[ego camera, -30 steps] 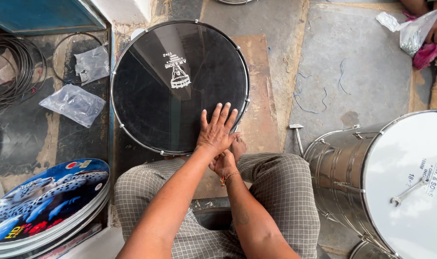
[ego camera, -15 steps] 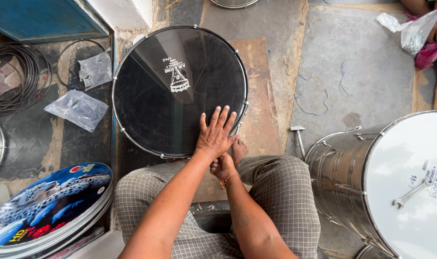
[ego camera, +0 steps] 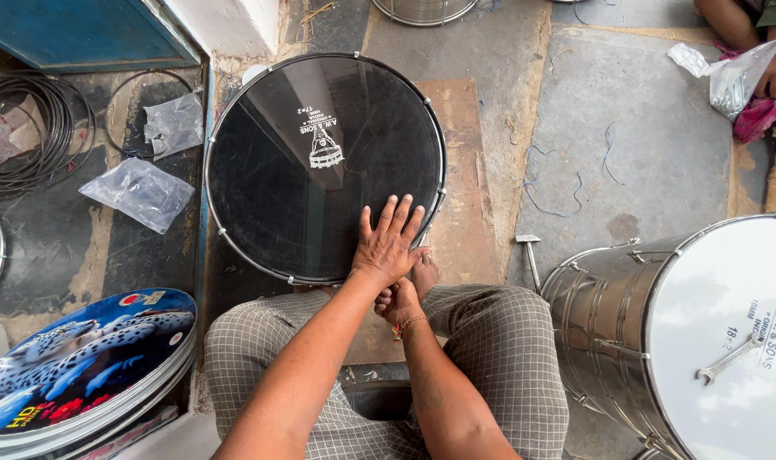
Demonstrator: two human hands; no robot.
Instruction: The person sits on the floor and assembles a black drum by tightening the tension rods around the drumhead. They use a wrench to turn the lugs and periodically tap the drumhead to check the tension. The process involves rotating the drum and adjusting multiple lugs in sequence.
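A round drum with a black head [ego camera: 320, 170] and metal rim lies flat on the floor in front of my crossed legs. My left hand [ego camera: 386, 247] rests flat on its near right edge, fingers spread. My right hand [ego camera: 398, 302], with a bracelet at the wrist, is curled just below it at the drum's rim. The left hand partly hides it, so I cannot see what its fingers hold.
A steel drum shell with a white head [ego camera: 729, 341] stands at my right, a metal key [ego camera: 729, 362] lying on it. A small metal tool [ego camera: 531, 255] lies on the floor. Printed drum heads [ego camera: 81, 358] are stacked at the left, near plastic bags [ego camera: 141, 192] and coiled wire [ego camera: 26, 136]. Another person's hand [ego camera: 775, 68] holds a bag at the top right.
The view has shifted slightly. My left hand stays flat on the black head and my right hand stays at the rim.
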